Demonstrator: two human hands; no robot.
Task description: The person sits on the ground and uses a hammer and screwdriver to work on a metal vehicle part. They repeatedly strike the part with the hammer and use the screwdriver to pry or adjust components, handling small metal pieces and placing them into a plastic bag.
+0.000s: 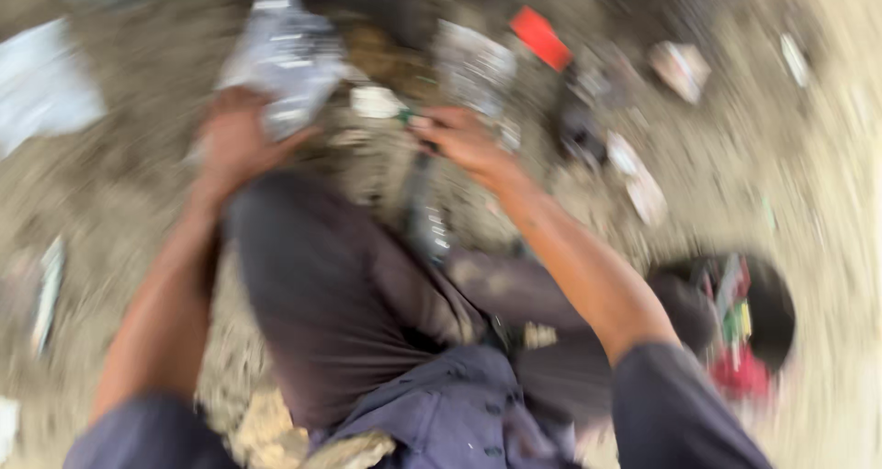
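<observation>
The view is badly motion-blurred. My left hand (234, 143) is closed around a crumpled silvery plastic wrapper (289, 56), held just beyond my raised knee. My right hand (464, 138) reaches forward over the dirt ground, its fingertips on a small dark object with a green tip (413, 120); the grip is too blurred to judge. A second silvery wrapper (473, 65) lies right behind that hand. My dark trouser leg (340, 294) fills the middle of the view.
Litter is scattered on sandy ground: a red flat piece (540, 37) at the back, pale scraps (643, 189) to the right, a white sheet (41, 83) far left. A dark round container (767, 304) holding red and green items sits at the right.
</observation>
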